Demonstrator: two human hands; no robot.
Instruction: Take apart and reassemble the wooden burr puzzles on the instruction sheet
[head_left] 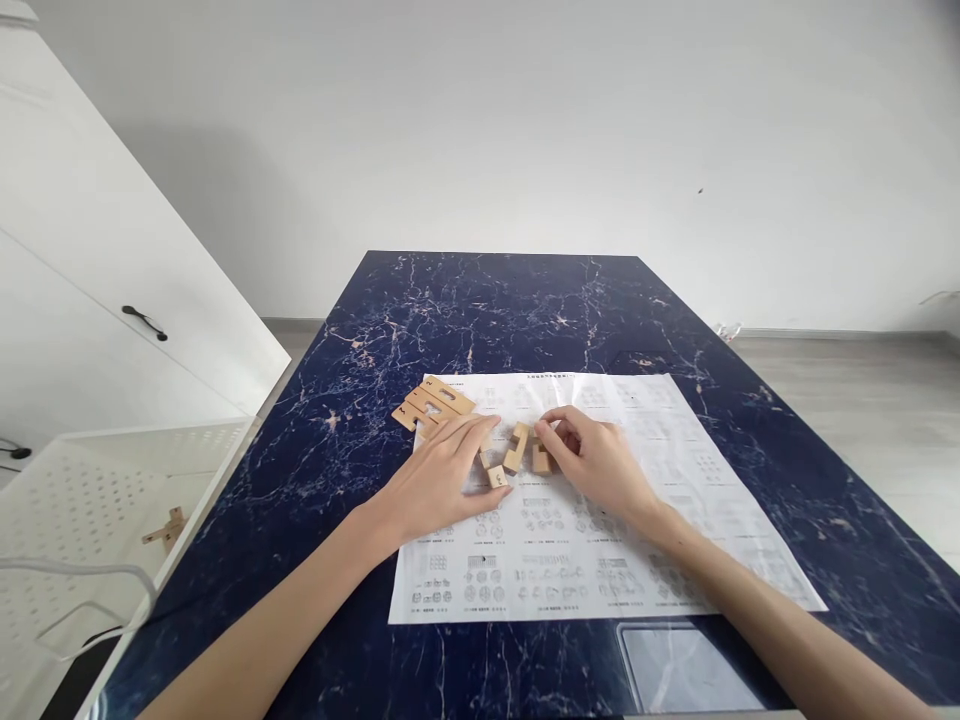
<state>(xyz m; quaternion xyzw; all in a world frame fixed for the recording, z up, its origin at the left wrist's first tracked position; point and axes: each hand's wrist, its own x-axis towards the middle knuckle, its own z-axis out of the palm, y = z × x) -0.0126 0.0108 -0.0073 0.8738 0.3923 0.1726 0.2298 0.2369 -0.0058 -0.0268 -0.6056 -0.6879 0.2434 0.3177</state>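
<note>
Notched wooden puzzle pieces lie on a printed instruction sheet (637, 560) full of small diagrams. My left hand (431, 470) curves around a numbered wooden puzzle piece (497, 477), its thumb against the near end; the fingers hide part of that piece. Between my two hands stands another notched wooden piece (516, 447). With thumb and index finger, my right hand (596, 455) grips a wooden puzzle piece (541, 459) just to the right of it. Flat, numbered wooden pieces with slots (442, 394) lie fanned beyond my left hand, over the sheet's far left corner.
The sheet rests on a dark blue marble-patterned table (480, 310). A white perforated bin (202, 490) on the left holds wooden pieces (169, 530) and a white cable (112, 570). Behind it is a white cabinet (90, 220). A pale rectangular panel (686, 665) lies at the near edge.
</note>
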